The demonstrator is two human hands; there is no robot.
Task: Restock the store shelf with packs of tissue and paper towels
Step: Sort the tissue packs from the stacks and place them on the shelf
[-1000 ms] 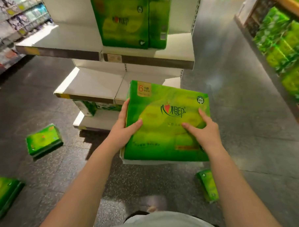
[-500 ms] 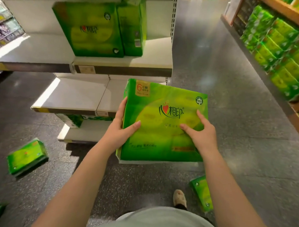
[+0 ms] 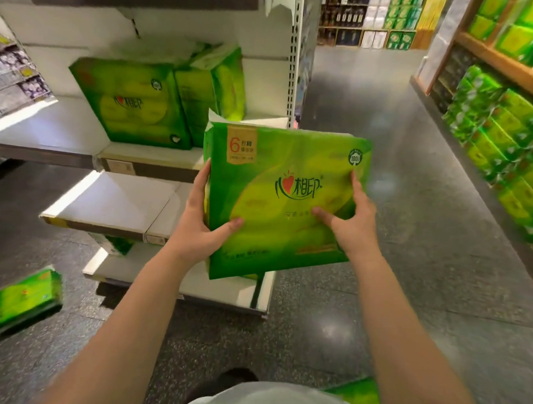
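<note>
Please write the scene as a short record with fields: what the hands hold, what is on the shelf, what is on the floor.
held item: green tissue pack, front facing the camera
left hand: grips the pack's left edge, thumb on the front
right hand: grips the pack's right side, thumb on the front
shelf: two green packs standing on it, side by side
lower shelf: bare top showing
floor: one green pack lying at the left, another partly seen at the bottom edge
</note>
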